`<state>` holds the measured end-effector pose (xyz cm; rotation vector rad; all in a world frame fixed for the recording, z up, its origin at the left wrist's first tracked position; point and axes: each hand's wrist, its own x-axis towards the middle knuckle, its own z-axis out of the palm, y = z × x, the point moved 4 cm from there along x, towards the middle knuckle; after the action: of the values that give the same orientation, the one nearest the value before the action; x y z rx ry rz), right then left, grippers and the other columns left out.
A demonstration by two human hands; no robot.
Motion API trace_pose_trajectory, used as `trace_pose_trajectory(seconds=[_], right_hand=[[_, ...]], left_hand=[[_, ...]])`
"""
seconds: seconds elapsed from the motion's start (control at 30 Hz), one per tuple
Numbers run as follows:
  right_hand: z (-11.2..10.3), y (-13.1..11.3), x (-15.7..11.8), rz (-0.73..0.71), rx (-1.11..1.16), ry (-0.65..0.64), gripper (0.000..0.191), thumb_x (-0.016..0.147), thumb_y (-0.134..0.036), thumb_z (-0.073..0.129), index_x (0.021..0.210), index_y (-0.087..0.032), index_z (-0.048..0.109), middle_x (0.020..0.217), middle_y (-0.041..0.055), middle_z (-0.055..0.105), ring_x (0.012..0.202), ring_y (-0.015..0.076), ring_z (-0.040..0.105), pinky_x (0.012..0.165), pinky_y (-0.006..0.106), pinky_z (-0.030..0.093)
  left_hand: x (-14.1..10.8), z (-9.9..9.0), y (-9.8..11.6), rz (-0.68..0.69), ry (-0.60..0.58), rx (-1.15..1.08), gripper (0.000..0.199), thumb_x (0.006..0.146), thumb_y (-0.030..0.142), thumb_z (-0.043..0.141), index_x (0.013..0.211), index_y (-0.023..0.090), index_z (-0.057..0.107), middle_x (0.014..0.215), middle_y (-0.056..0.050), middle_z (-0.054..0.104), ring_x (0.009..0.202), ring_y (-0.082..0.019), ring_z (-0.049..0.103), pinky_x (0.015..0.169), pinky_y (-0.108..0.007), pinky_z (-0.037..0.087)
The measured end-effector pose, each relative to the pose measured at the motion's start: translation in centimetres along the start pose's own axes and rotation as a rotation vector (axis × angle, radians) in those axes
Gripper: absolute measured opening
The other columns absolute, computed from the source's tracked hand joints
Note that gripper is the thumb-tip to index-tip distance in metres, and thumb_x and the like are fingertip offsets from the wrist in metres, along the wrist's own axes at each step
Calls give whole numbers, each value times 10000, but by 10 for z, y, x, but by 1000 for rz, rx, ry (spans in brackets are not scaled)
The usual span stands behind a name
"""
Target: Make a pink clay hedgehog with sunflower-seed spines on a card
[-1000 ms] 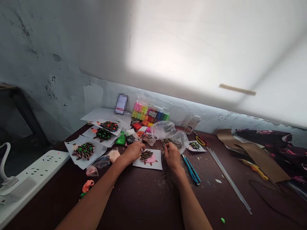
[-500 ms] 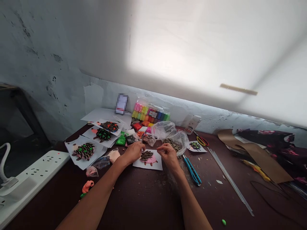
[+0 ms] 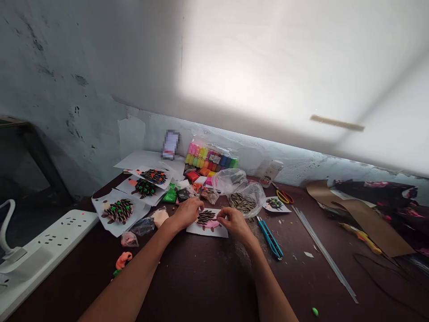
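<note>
The white card [image 3: 191,230] is found flat on the dark table [image 3: 201,277], between the two hands. A pink shape [image 3: 212,225] is borne on it, its upper left part covered by dark pointed pieces [image 3: 205,218].

The left hand [image 3: 187,213] is placed at the card's upper left edge, fingers curled; whether anything is gripped by it cannot be told. The right hand [image 3: 234,222] is held over the card's right side, thumb and forefinger brought close together by the pink shape; whether a piece is pinched there is too small to be determined.

Beyond the card to the right, an open plastic bag [image 3: 258,196] filled with loose pointed pieces [image 3: 240,203] is noted. A blue-handled tool [image 3: 271,240] is laid to the card's right, with clear sticks [image 3: 325,252] farther out. Left of the card, a decorated sheet [image 3: 117,212] with green dots is observed. A pack of coloured clay [image 3: 212,159] is positioned behind the card.
</note>
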<state>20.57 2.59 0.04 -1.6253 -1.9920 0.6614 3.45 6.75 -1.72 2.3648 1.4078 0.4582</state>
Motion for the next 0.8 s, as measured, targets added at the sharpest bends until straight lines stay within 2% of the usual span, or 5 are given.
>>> trace_pose_trajectory(seconds=[0.2,0.5,0.8], right_hand=[[4,1,1,34,-62,11,121,742,-183,582,741,-177,703,679,0,661,633,122,544,621,216,361],[14,6,3,-16,-72,55,104,749,-166,600,740,-181,703,706,7,669,654,129,551,618,216,360],[14,-4,-1,-9,-103,70,103,751,-137,585,701,-178,665,698,1,645,655,126,533,618,216,332]], left_hand=[[0,-1,1,1,0,3,281,794,40,466,913,178,680,951,-71,647,918,-180,602,782,-250,434],[0,1,0,4,-2,19,279,799,55,462,917,184,679,955,-69,649,928,-182,602,785,-249,435],[-1,-2,1,9,-13,9,288,797,51,453,920,175,681,956,-78,645,919,-188,606,771,-253,439]])
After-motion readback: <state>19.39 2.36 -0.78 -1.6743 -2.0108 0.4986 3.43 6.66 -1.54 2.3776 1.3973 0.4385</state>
